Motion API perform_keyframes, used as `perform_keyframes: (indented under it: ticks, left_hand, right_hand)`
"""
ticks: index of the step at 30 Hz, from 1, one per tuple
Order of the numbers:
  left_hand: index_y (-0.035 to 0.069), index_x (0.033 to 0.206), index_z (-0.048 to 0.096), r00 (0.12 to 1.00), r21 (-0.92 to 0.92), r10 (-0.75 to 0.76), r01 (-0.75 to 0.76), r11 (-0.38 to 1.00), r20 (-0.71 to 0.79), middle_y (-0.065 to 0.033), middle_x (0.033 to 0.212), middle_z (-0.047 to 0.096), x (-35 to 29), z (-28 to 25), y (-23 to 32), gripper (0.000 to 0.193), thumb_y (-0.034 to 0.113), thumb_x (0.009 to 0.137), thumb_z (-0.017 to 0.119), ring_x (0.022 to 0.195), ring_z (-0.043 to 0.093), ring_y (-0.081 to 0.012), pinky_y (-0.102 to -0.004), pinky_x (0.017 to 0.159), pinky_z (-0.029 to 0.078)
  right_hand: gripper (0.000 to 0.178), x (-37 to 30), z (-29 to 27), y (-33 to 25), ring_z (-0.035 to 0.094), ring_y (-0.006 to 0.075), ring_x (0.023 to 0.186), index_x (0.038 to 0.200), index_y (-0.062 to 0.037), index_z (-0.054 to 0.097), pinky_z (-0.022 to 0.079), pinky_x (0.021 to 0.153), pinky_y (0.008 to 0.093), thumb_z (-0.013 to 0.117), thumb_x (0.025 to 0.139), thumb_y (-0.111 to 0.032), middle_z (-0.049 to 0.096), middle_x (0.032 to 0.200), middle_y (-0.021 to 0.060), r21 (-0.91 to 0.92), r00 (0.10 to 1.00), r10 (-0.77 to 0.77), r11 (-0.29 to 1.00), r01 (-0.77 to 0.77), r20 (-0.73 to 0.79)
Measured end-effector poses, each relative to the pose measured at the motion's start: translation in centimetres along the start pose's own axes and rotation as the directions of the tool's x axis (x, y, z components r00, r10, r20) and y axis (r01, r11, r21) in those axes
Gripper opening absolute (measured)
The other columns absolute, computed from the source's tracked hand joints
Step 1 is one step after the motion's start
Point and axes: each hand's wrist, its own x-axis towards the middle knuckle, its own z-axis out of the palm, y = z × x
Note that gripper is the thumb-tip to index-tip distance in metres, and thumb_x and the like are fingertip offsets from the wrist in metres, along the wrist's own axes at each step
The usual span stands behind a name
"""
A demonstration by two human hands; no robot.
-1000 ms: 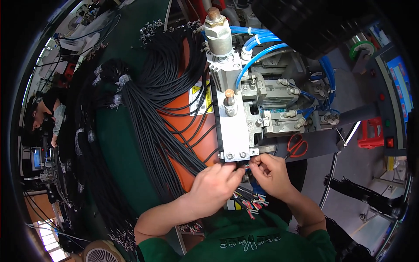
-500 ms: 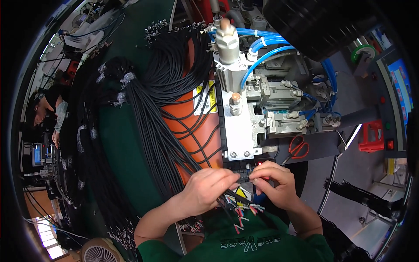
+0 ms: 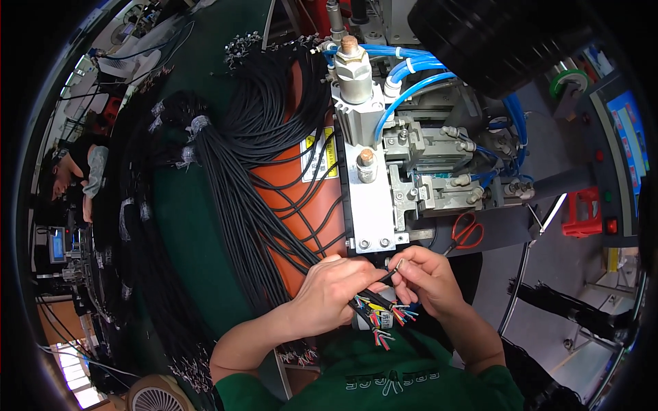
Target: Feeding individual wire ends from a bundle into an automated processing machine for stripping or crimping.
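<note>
Our left hand [image 3: 337, 285] grips a black cable [image 3: 389, 276] and our right hand [image 3: 426, 277] pinches its tip, just off the near edge of the silver block [image 3: 370, 212]; open floor [image 3: 548, 260] lies to our right.

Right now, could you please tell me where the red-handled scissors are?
In the head view, the scissors lie right of the machine's silver block, just beyond the right hand.

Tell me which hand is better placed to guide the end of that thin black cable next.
Probably the right hand: its fingertips are at the thin black cable's end. The left hand appears to grip it farther back, multicoloured wire ends fanning out below.
</note>
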Motion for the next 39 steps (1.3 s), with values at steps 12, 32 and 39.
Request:
perform_keyframes:
  ticks: [12,32,39]
  left_hand:
    - [0.003,0.080,0.058,0.996,0.192,0.092,-0.090,0.977,-0.001,-0.0054,0.071,0.054,0.1,0.6,0.8,0.016,0.007,0.066,0.065,0.057,0.053,-0.0206,-0.0310,0.053,0.036]
    - [0.003,0.079,0.060,0.987,0.368,0.156,-0.130,0.921,-0.043,-0.0032,0.059,0.049,-0.3,1.6,0.8,0.014,0.011,0.073,0.070,0.045,0.048,-0.0187,-0.0310,0.047,0.035]
    - [-0.004,0.107,0.059,0.997,0.458,0.051,-0.072,0.886,0.058,-0.0079,0.085,0.051,-0.7,0.8,0.9,0.038,0.010,0.072,0.057,0.075,0.055,-0.0199,-0.0293,0.062,0.044]
  right_hand:
    - [0.026,-0.7,2.2,1.5,0.055,0.0076,0.079,0.109,0.0004,0.057,0.044,0.063,0.0199,0.060,0.084,0.003,0.055,0.098,0.0071,-0.381,0.884,-0.467,0.820,0.426,-0.016]
    - [0.008,0.6,1.0,-0.9,0.059,0.0127,0.058,0.087,0.0005,0.064,0.044,0.050,0.0243,0.065,0.079,-0.003,0.059,0.079,0.0059,-0.808,0.853,-0.485,0.415,0.418,0.192]
    - [0.011,0.5,1.0,-0.7,0.058,0.0259,0.056,0.081,-0.0018,0.058,0.044,0.048,0.0330,0.065,0.073,-0.004,0.058,0.076,0.0089,-0.951,0.794,-0.535,-0.066,0.304,0.290]
